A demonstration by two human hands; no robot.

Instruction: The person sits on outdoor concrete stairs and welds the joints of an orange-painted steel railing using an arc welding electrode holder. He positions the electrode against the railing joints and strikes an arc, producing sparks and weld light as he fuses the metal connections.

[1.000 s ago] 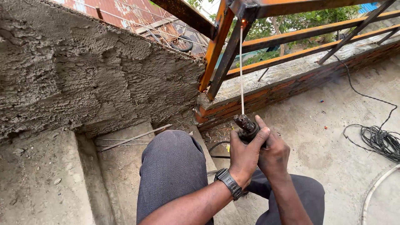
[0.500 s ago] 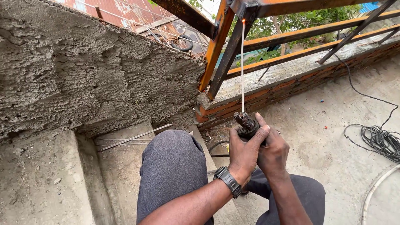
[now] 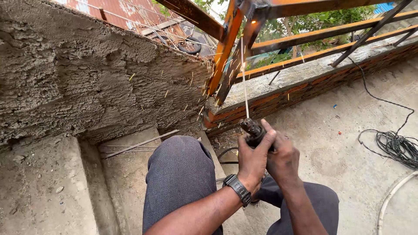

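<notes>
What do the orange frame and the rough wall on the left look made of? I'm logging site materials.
The orange frame looks like steel sections with orange paint, rusted brown in patches; sparks fly where the thin rod meets it. The rough wall looks like unfinished grey cement render, coarse and lumpy; what lies beneath isn't visible.

1. This is an outdoor building site, on bare concrete.
2. A rough, unfinished cement wall (image 3: pixel 87 82) stands at 10 o'clock.
3. A rusty orange steel frame (image 3: pixel 226 48) at 12 o'clock throws welding sparks.
</notes>
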